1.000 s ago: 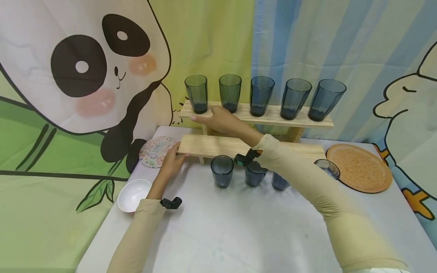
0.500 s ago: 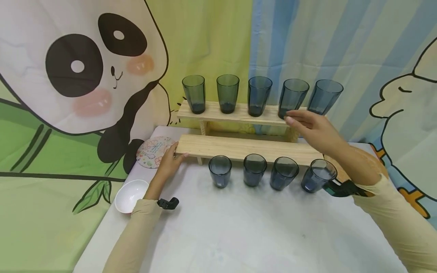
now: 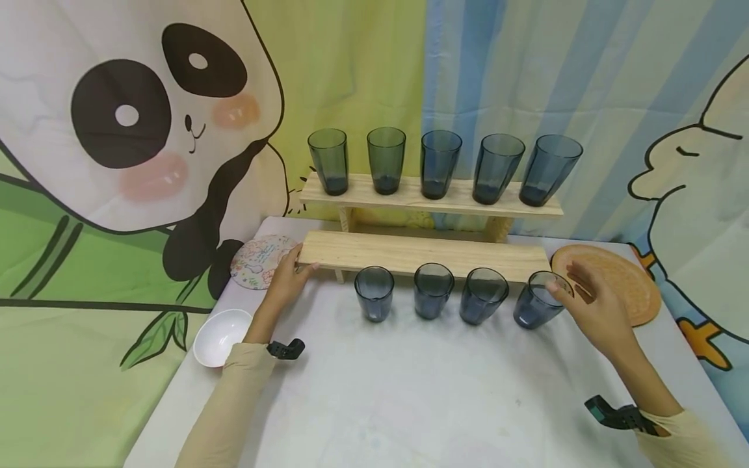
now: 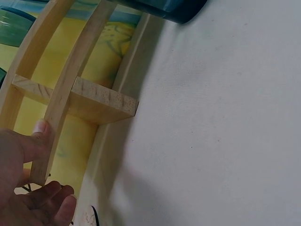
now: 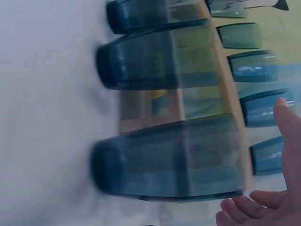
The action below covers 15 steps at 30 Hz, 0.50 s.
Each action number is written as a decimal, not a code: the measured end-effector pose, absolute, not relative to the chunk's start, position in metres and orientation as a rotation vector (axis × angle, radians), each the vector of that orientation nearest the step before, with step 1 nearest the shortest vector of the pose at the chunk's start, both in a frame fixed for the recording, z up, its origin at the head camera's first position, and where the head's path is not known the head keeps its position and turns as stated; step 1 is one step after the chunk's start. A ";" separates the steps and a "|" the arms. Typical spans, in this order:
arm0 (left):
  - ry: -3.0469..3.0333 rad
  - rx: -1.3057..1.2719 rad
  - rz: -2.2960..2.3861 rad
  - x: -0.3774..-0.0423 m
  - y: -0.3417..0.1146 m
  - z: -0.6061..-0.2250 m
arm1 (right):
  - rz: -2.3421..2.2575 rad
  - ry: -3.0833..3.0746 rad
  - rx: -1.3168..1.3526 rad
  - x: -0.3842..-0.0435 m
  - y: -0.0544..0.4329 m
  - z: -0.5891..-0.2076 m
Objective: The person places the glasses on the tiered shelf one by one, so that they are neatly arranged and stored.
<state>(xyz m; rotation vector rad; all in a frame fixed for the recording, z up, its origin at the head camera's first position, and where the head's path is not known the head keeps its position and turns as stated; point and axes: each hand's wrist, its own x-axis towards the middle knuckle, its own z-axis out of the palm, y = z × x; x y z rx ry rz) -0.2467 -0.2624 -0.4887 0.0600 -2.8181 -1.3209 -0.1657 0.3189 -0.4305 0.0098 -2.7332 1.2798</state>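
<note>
A wooden two-tier shelf (image 3: 421, 250) stands on the table, its upper plank bearing several tall tinted glasses, among them a blue one (image 3: 550, 170) at the right end. My left hand (image 3: 285, 279) grips the left end of the lower plank, thumb on one face and fingers round the other, as the left wrist view shows. Before the shelf, a row of tinted glasses includes the leftmost (image 3: 374, 296) and the rightmost glass (image 3: 541, 302). My right hand (image 3: 599, 312) is at that rightmost glass, thumb by the rim and fingers spread. Whether it touches the glass I cannot tell.
A white bowl (image 3: 219, 338) sits beside the left forearm. Behind the left hand lies a round floral mat (image 3: 260, 260). A round tan board (image 3: 640, 296) is at the right, partly behind the right hand. Printed curtains (image 3: 374, 65) hang behind the table.
My right hand has left the upper plank's left end, swung right past the upper glasses, and come down to the rightmost front glass. The left hand keeps its grip on the lower plank.
</note>
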 end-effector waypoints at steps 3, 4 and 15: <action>-2.814 0.061 -1.331 -0.246 -0.263 -0.489 | 1.356 -2.693 -0.040 -0.160 0.317 -0.452; -2.812 0.063 -1.338 -0.246 -0.263 -0.490 | 1.376 -2.682 -0.042 -0.159 0.315 -0.457; -2.794 0.054 -1.353 -0.246 -0.263 -0.491 | 1.423 -2.559 -0.045 -0.157 0.307 -0.490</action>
